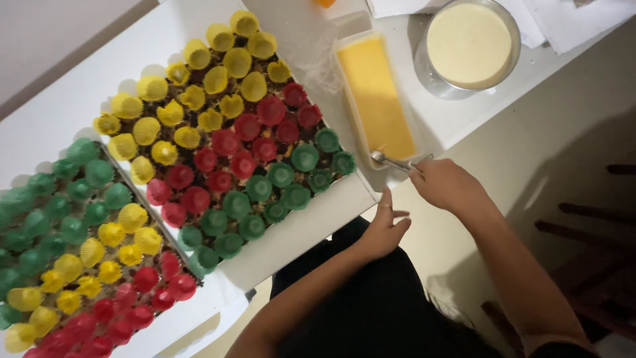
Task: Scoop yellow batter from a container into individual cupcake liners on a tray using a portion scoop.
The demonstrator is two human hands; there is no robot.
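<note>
Filling the view from the left, two trays of small paper cups are seen on a white table (pixel 59 106). The left tray (pixel 199 282) is packed with green cups (pixel 59 199), a band of yellow cups (pixel 109 248) and red cups (pixel 132 305) at its near end. The right tray (pixel 298 229), just beside it, is stocked in three bands as well: yellow (pixel 199 86) at the far end, red (pixel 232 149) in the middle, green (pixel 265 192) at the near end. Dark specks are glimpsed between the cups, but what lies inside them cannot be told from above, so it cannot be said whether any cup has been filled.

Beyond the right tray, a long clear tub (pixel 354 109) of yellow paste (pixel 377 93) is set on the table. Its surface looks smooth and almost whole, disturbed only at the near end where the spoon (pixel 391 160) is dipped; by that, little of it is judged to have been taken and most of the portioning to be left. A round metal bowl (pixel 507 63) of pale cream (pixel 467 43) is stood further right, its surface level and unbroken.

The left hand (pixel 384 229) is held loosely open near the table's edge, fingers slightly curled, nothing in it, just off the corner of the right tray. The right hand (pixel 444 185) is closed around the spoon's handle, the bowl of the spoon being rested at the near end of the paste. Dark clothing is seen below, and dark wooden furniture at the right.
</note>
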